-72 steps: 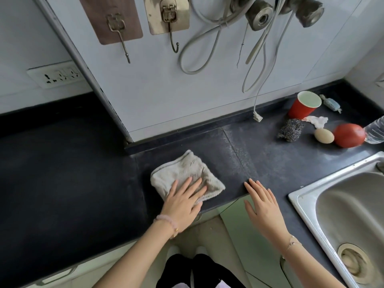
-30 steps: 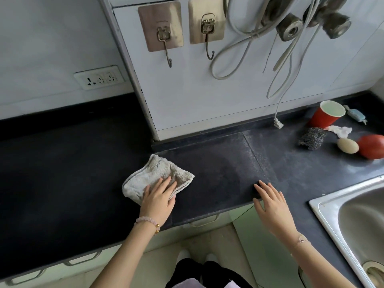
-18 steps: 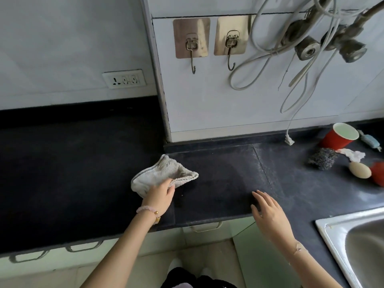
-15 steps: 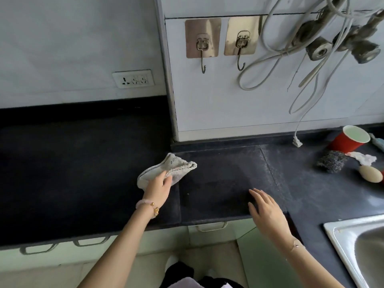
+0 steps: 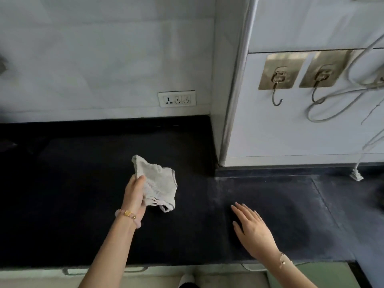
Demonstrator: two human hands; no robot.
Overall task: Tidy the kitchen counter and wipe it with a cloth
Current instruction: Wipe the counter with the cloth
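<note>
My left hand grips a crumpled grey cloth and holds it raised a little above the black counter, left of the wall corner. The cloth hangs bunched, its loose folds drooping to the right of my fingers. My right hand lies flat with straight fingers on the counter near its front edge, to the right of the cloth, holding nothing.
A white wall socket sits above the counter's back edge. A white wall panel juts forward at the right with two metal hooks and hanging grey cables. A small cable plug rests on the counter. Drawer handles show below the front edge.
The view has swung left, so the cup, scourer, egg and sink have left the frame. My left hand went from pressing the cloth flat to bunching and lifting it, moving left.
</note>
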